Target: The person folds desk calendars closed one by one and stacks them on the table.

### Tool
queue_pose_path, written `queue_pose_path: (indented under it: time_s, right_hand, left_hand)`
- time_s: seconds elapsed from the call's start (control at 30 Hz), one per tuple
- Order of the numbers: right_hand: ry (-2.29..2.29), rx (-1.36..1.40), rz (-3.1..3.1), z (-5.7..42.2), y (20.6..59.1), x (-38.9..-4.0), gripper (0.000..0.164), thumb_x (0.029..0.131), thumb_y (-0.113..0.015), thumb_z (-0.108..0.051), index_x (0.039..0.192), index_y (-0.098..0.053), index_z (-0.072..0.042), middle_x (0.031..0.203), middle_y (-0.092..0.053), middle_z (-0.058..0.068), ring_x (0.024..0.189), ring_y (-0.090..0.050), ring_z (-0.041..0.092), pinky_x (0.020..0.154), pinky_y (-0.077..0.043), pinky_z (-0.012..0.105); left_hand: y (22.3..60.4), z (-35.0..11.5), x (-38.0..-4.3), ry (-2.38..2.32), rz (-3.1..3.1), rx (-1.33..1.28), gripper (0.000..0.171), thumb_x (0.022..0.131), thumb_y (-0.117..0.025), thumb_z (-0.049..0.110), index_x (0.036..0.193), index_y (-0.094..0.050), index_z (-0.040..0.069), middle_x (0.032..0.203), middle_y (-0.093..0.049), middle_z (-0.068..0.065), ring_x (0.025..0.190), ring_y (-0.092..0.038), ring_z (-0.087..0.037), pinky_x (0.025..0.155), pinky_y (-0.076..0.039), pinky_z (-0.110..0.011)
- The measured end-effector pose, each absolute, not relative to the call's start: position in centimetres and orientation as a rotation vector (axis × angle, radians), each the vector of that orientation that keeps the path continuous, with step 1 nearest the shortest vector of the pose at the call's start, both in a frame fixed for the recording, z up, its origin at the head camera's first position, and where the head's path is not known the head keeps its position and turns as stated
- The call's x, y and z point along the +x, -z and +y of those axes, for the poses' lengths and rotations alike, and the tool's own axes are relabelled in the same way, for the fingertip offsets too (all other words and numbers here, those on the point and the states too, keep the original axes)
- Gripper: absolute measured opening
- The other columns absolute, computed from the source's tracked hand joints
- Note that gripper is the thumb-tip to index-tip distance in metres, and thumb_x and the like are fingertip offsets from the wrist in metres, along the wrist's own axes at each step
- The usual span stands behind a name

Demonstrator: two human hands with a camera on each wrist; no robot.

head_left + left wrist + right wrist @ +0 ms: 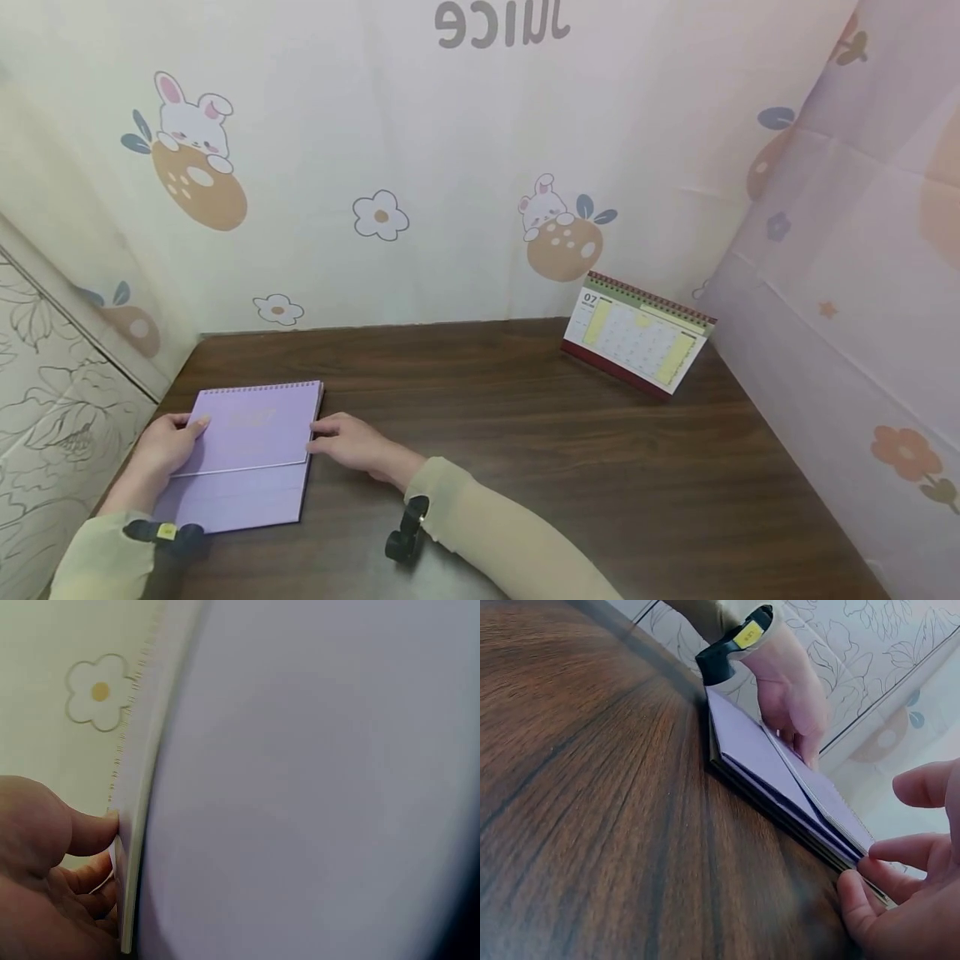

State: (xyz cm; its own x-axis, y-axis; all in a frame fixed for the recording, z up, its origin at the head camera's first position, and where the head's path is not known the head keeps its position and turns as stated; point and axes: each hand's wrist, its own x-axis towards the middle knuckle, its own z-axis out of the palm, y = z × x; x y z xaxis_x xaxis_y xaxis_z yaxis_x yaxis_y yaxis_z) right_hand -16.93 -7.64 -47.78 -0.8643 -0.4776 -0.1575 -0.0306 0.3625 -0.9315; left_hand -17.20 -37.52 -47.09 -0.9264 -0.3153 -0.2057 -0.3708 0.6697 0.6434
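Note:
A purple spiral-bound desk calendar lies at the left of the table, its binding along the far edge. A pale band-like edge crosses its cover, with a lighter purple panel below. My left hand grips its left edge, and the left wrist view shows the thumb on one face with fingers behind. At the right edge, my right hand pinches the side between its fingers. The right wrist view shows these fingertips at the calendar's stacked layers.
A second desk calendar, marked 07, stands tilted at the back right of the dark wooden table. Printed curtains hang behind and at the right. A floral-line panel borders the left side.

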Motion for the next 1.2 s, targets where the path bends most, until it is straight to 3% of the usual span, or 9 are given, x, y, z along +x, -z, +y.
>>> queue_pose_path:
  time_s: [0.27, 0.43, 0.6, 0.93, 1.07, 1.2]
  right_hand:
    - [1.502, -0.474, 2.193, -7.0, 48.2, -17.2, 0.040, 0.092, -0.069, -0.029, 0.131, -0.068, -0.018, 0.130, -0.061, -0.010, 0.123, -0.050, 0.004, 0.100, -0.040, 0.024]
    - [1.543, -0.467, 2.079, -6.3, 48.3, -17.6, 0.035, 0.094, -0.067, -0.024, 0.129, -0.069, -0.017, 0.120, -0.066, -0.011, 0.100, -0.061, 0.004, 0.086, -0.049, 0.024]
    - [1.629, -0.464, 1.935, -5.3, 48.3, -18.0, 0.030, 0.100, -0.060, -0.022, 0.124, -0.069, -0.006, 0.102, -0.073, -0.001, 0.085, -0.067, 0.009, 0.076, -0.053, 0.026]
    - [1.712, -0.456, 1.908, -2.0, 47.9, -19.2, 0.044, 0.106, -0.047, -0.037, 0.105, -0.077, -0.005, 0.087, -0.075, 0.003, 0.079, -0.069, 0.016, 0.068, -0.051, 0.028]
    - [1.736, -0.427, 1.901, -0.5, 47.2, -19.6, 0.052, 0.106, -0.043, -0.043, 0.108, -0.075, -0.001, 0.088, -0.075, 0.003, 0.079, -0.069, 0.016, 0.070, -0.053, 0.032]
    - [1.742, -0.435, 1.934, 1.0, 46.3, -19.9, 0.046, 0.105, -0.050, -0.038, 0.115, -0.071, 0.001, 0.088, -0.074, 0.004, 0.080, -0.068, 0.016, 0.071, -0.054, 0.034]
  left_hand:
    - [47.3, -37.6, -17.4, -1.079, 2.865, -0.583, 0.055, 0.106, -0.041, 0.026, 0.137, -0.035, -0.019, 0.130, -0.042, -0.040, 0.118, -0.042, -0.054, 0.095, -0.035, -0.061]
    - [47.2, -37.1, -17.2, -1.092, 2.836, -0.594, 0.066, 0.105, -0.042, 0.035, 0.144, -0.028, -0.016, 0.139, -0.035, -0.040, 0.126, -0.036, -0.056, 0.099, -0.032, -0.064]
    - [47.4, -36.5, -17.1, -1.066, 2.865, -0.566, 0.072, 0.104, -0.043, 0.039, 0.146, -0.024, -0.017, 0.143, -0.031, -0.042, 0.130, -0.031, -0.059, 0.102, -0.029, -0.066]
    - [47.9, -35.1, -17.3, -1.033, 3.098, -0.451, 0.063, 0.100, -0.052, 0.029, 0.139, -0.035, -0.016, 0.136, -0.033, -0.044, 0.122, -0.024, -0.060, 0.093, -0.024, -0.065]
    - [47.3, -34.0, -17.5, -1.104, 3.165, -0.400, 0.056, 0.099, -0.053, 0.024, 0.138, -0.042, -0.014, 0.136, -0.036, -0.041, 0.124, -0.026, -0.058, 0.096, -0.024, -0.064]
    - [46.6, -32.5, -17.9, -1.155, 3.163, -0.316, 0.051, 0.100, -0.053, 0.025, 0.137, -0.046, -0.010, 0.137, -0.037, -0.040, 0.124, -0.028, -0.057, 0.097, -0.026, -0.063]
